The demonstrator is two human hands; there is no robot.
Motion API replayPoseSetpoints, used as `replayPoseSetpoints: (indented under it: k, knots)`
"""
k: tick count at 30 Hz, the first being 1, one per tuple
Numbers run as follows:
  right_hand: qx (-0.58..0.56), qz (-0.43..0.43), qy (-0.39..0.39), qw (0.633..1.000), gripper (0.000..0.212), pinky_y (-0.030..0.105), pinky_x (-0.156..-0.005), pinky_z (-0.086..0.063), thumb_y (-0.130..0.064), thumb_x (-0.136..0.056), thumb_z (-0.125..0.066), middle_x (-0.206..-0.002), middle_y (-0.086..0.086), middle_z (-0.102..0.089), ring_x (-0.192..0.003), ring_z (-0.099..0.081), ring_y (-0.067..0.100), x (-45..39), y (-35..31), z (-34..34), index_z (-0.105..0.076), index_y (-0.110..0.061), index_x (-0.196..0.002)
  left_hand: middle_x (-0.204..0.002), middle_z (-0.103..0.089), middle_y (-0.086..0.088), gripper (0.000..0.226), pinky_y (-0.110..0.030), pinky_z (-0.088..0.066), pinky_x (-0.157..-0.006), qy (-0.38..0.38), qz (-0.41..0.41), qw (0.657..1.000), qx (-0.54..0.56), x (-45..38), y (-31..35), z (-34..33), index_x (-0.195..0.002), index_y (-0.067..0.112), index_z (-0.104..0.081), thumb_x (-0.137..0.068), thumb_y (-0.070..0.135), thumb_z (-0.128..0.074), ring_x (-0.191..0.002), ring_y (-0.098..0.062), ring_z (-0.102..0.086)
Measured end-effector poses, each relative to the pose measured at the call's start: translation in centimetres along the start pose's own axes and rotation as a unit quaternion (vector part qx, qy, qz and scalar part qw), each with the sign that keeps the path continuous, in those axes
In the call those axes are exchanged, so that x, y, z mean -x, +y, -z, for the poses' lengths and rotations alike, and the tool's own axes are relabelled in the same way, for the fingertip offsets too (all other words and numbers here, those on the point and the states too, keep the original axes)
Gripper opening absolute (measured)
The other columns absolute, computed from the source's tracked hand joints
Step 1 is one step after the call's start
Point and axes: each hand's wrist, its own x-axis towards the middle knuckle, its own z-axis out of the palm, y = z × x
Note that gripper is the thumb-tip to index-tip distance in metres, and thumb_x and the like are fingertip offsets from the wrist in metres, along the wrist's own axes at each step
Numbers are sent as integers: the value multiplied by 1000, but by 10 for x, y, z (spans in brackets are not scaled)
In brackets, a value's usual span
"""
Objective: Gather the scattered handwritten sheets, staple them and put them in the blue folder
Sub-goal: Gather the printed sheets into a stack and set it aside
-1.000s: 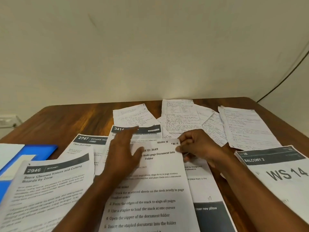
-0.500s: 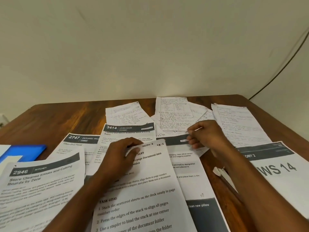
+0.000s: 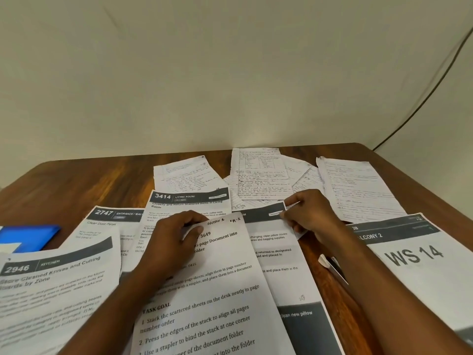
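Several handwritten sheets lie scattered along the table's far side: one left of centre [image 3: 184, 175], one in the middle [image 3: 258, 172] over a few overlapping ones [image 3: 299, 172], and one at the right [image 3: 355, 188]. The blue folder [image 3: 28, 237] shows partly at the left edge, under printed pages. My left hand [image 3: 171, 242] grips the top edge of the printed task sheet "3649" [image 3: 217, 290], thumb on top. My right hand [image 3: 309, 213] pinches the top right corner of a printed sheet with a dark header [image 3: 263, 213], just in front of the handwritten sheets.
Printed sheets cover the near half of the wooden table [image 3: 76, 183]: "2946" [image 3: 56, 283], "2747" [image 3: 107, 221], "3414" [image 3: 189, 201] and "WS 14" [image 3: 422, 260]. A small white and black object [image 3: 332, 267] lies under my right forearm. A wall stands behind the table.
My left hand went from lying flat to curling round the top edge of the "3649" sheet. My right hand left that sheet's corner and took the corner of the dark-headed sheet to its right.
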Motion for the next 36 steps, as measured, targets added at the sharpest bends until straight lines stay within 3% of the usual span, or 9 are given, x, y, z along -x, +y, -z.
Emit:
replayPoseSetpoints:
  k: [3,7,14,20,24,28,30,34,36]
  knots:
    - [-26,-1,-19,999,5,28,-45,-50,-2,-91,-76,-60,13,-69,-40,-56,16,-1,2,-3,-74,-1,-95,-101,-78,18,23,-9,-48,-79,-1,2,1000,-1,1,1,1,-107,29,-78,-96,9,-74,-95,0,-71]
    - [-55,-15,-50,997,6,26,-44,-47,-4,-95,-71,-60,14,-67,-39,-54,17,-3,1,0,-72,2,-96,-102,-78,18,22,-3,-46,-77,3,5,1000,3,1,2,2,-108,27,-79,-96,9,-74,-95,3,-70]
    - [-107,-49,-107,987,12,24,-43,-33,-5,-96,-68,-84,19,-70,-61,-52,19,-3,-5,5,-74,4,-100,-102,-77,19,21,-2,-47,-76,1,9,1000,0,2,4,3,-108,26,-79,-97,9,-73,-96,4,-69]
    - [-189,-57,-135,971,4,20,-41,-30,0,-95,-66,-61,6,-61,-48,-45,11,-4,-4,8,-71,0,-94,-99,-77,21,22,-11,-49,-77,0,9,1000,-3,0,3,2,-107,29,-79,-96,10,-73,-93,2,-70]
    - [-191,-51,-139,970,7,21,-41,-31,2,-96,-65,-63,6,-63,-49,-46,12,-5,-3,8,-71,0,-97,-99,-77,21,22,-4,-45,-75,3,5,1000,-4,1,2,2,-107,28,-79,-97,10,-73,-93,2,-70]
    - [-183,-49,-124,974,13,22,-42,-30,4,-94,-66,-84,22,-68,-57,-47,17,-3,-3,7,-72,6,-106,-99,-77,21,22,-5,-46,-77,5,-3,1000,-8,0,1,2,-107,28,-79,-96,10,-74,-94,2,-70]
    - [-160,-43,-110,980,14,25,-46,-33,2,-93,-69,-95,27,-75,-66,-55,23,-1,-3,7,-73,3,-106,-101,-77,19,22,-7,-47,-79,4,-5,1000,-5,0,1,1,-108,26,-79,-96,9,-74,-95,1,-71]
    - [-57,-19,-56,997,21,30,-56,-50,-13,-87,-83,-96,11,-78,-83,-71,24,1,-7,0,-71,-17,-103,-106,-77,18,19,-6,-49,-84,-5,-8,1000,-1,0,3,3,-111,24,-78,-98,12,-72,-100,2,-70]
    - [20,31,-22,999,33,32,-68,-54,-22,-82,-89,-98,0,-73,-91,-70,20,4,-9,-7,-69,-22,-108,-104,-77,18,17,-6,-49,-85,-4,-10,1000,-3,1,4,3,-109,23,-78,-98,12,-72,-99,2,-70]
